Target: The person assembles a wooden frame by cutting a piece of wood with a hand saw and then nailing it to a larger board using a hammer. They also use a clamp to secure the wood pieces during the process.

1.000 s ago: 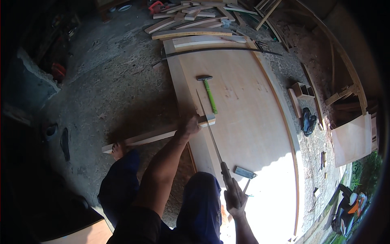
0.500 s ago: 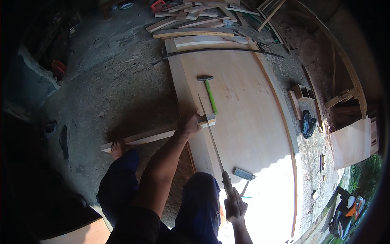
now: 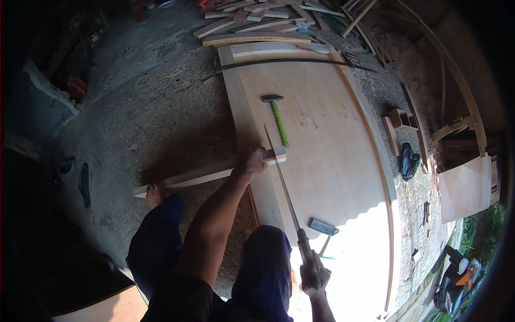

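My left hand (image 3: 253,161) presses down on a long wooden batten (image 3: 206,173) that lies across the left edge of a large plywood sheet (image 3: 332,161). A handsaw (image 3: 281,177) is gripped at its handle by my right hand (image 3: 314,273), and its thin blade runs up across the batten's right end, just right of my left hand. My bare foot (image 3: 154,192) rests on the batten's far left end. A hammer with a green handle (image 3: 278,119) lies on the plywood above the batten.
A small grey block (image 3: 323,226) and a pencil-like stick lie on the plywood near my right hand. Wood offcuts (image 3: 257,24) are piled at the top. A small wooden box (image 3: 403,120) and a dark bag (image 3: 409,160) sit on the right. Rough concrete floor spreads left.
The saw has slid back toward me along its cut, with my right hand lower in the picture. My left hand and the batten have stayed where they were.
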`<control>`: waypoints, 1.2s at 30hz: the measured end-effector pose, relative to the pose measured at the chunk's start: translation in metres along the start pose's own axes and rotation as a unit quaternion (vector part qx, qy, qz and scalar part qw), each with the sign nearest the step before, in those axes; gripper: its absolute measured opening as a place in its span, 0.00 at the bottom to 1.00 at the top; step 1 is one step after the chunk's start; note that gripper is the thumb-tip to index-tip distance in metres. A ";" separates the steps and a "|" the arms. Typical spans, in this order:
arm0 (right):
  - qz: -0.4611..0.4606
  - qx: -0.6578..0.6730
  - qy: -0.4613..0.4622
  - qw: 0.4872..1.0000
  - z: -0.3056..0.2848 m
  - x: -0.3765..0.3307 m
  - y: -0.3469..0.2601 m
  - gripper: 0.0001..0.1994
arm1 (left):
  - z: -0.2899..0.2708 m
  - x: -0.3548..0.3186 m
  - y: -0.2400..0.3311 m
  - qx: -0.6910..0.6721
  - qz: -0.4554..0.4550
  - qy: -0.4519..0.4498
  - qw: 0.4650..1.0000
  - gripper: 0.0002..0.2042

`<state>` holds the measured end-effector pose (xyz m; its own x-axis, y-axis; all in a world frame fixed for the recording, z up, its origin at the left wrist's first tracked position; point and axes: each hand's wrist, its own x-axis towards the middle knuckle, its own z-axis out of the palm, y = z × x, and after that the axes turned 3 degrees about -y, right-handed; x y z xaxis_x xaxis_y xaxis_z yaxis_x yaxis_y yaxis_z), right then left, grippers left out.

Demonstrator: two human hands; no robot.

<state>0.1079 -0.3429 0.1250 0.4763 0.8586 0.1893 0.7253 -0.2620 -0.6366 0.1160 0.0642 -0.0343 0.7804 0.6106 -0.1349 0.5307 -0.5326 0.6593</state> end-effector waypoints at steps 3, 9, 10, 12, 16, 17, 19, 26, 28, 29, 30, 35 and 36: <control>-0.045 0.095 0.025 0.994 0.068 0.174 0.005 0.27 | 0.010 0.005 -0.027 0.042 0.100 0.109 0.988 0.19; -0.005 -0.004 -0.016 1.000 0.023 0.046 -0.004 0.30 | -0.004 0.011 -0.043 -0.046 0.015 -0.034 0.998 0.13; -0.007 -0.056 -0.015 0.998 -0.001 -0.005 -0.008 0.29 | 0.003 0.007 -0.044 -0.073 -0.001 -0.019 0.997 0.15; 0.023 -0.134 -0.072 0.988 -0.038 -0.065 -0.016 0.31 | 0.008 0.000 -0.033 -0.121 -0.033 0.009 0.992 0.20; -0.017 -0.027 0.009 0.999 0.019 0.046 0.018 0.29 | 0.001 -0.002 0.015 0.006 0.006 0.021 1.000 0.19; -0.063 -0.010 0.038 0.997 0.047 0.106 0.023 0.29 | -0.002 0.000 0.004 0.027 0.028 0.040 0.998 0.20; -0.030 0.081 0.015 0.996 0.066 0.170 0.016 0.29 | -0.007 0.001 0.007 0.056 0.029 0.023 0.998 0.19; 0.033 -0.118 -0.096 0.988 -0.016 -0.033 -0.003 0.30 | 0.004 -0.007 -0.023 -0.068 -0.037 0.043 0.996 0.17; 0.067 -0.101 -0.090 0.989 -0.038 -0.017 -0.038 0.27 | -0.001 -0.008 0.006 -0.075 -0.045 0.038 0.995 0.17; 0.069 -0.088 -0.089 0.990 -0.038 -0.005 -0.044 0.26 | -0.011 -0.010 0.017 -0.056 -0.038 0.012 0.998 0.17; 0.001 -0.053 -0.031 0.998 -0.016 0.015 -0.020 0.27 | -0.016 -0.010 0.031 -0.043 -0.027 -0.011 0.999 0.17; -0.060 0.040 0.045 0.996 0.085 0.182 0.021 0.28 | -0.008 -0.007 0.013 0.045 0.092 0.071 0.992 0.15; -0.036 0.055 0.024 0.998 0.079 0.170 0.022 0.29 | -0.011 -0.004 0.016 0.058 0.049 0.021 0.997 0.15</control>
<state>0.1652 -0.1682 0.0839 0.4504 0.8509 0.2705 0.7006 -0.1491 -0.6978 0.1177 0.0595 -0.0147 0.8174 0.5746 -0.0417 0.4888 -0.6533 0.5782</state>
